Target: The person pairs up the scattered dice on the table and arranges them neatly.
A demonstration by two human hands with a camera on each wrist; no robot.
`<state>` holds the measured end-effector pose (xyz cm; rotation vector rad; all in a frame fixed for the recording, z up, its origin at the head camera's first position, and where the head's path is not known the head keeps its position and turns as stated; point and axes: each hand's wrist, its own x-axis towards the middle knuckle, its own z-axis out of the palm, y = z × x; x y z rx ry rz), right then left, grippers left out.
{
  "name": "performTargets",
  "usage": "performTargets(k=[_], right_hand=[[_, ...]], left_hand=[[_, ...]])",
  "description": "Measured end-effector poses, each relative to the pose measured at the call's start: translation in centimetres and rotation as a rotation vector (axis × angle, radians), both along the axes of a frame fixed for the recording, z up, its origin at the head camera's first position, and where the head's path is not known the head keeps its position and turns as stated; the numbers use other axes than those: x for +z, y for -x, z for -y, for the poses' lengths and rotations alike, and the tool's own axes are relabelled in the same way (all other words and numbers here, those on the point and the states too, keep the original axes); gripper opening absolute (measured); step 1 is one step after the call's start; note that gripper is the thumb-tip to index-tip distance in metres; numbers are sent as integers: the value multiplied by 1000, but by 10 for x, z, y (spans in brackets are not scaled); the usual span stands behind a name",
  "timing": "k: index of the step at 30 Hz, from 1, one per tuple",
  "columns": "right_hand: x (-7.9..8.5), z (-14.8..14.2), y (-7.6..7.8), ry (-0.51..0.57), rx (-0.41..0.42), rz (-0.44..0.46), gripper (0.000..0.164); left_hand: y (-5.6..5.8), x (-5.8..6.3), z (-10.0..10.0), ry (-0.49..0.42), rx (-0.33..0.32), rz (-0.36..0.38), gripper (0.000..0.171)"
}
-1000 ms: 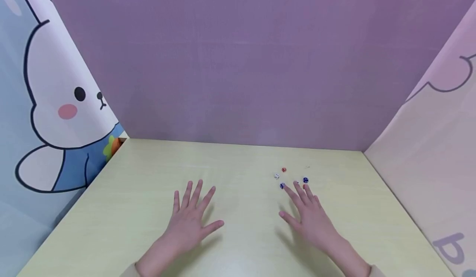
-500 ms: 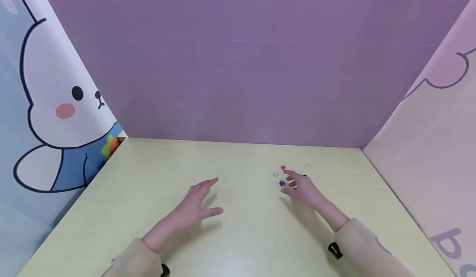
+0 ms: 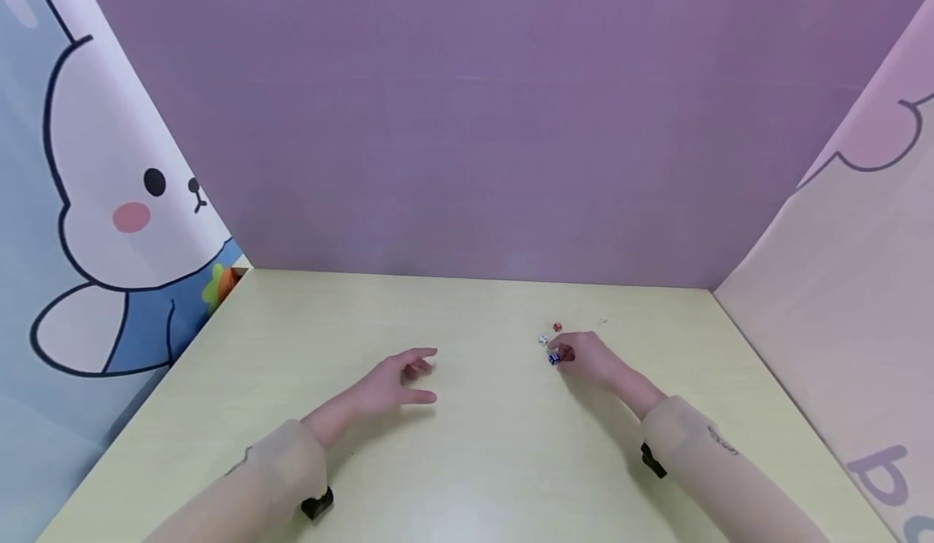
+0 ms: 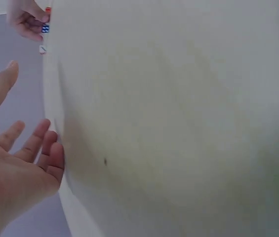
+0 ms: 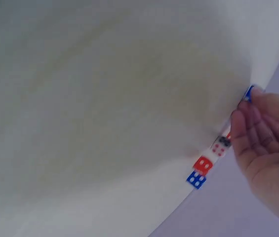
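A blue die with white pips [image 3: 554, 358] lies on the pale wooden table toward the right. My right hand [image 3: 589, 357] is at it, thumb and index fingertips pinching it; in the right wrist view the blue die [image 5: 248, 93] shows at the thumb tip and the other fingers are curled. Just beyond are a white die [image 3: 543, 339] and a red die [image 3: 558, 327]. Behind the fingers in the right wrist view sit another red die [image 5: 203, 165] and another blue die [image 5: 196, 179]. My left hand [image 3: 390, 382] hovers over the table, holding nothing, fingers loosely bent and thumb apart.
The table [image 3: 467, 462] ends at a purple backdrop [image 3: 467, 121]. A rabbit-printed cloth [image 3: 109, 203] hangs on the left and a pale printed cloth [image 3: 839, 300] on the right. Each forearm wears a light sleeve [image 3: 693, 438] with a black strap beneath.
My right hand has moved forward from spread fingers to close around the near blue die. My left hand has turned from palm-down spread to sideways, its fingers bending. The dice appear in place.
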<state>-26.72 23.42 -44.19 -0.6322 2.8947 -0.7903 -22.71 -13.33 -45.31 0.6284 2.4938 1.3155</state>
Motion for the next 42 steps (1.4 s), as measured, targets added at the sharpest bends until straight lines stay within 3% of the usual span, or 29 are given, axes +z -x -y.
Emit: performTargets(k=[11,20,26,34,42], right_hand=[[-4,-1,4,-5,101,18,15],[-2,18,-4,26,160,68,17],[-7,37,-13,97,197,120,16],[-7,66,-27,129,183,131,15],[0,96,-27,162,135,123,14]], left_hand=[[19,-13,-7,-29,-78,-4,44],[26,-20,-15,-23,-60,-15,36],[23,-26,-21,-6,-31,-18,32],[25,-28,-26,16,-4,-38,29],[31,-24,-29,42,3,-86,30]])
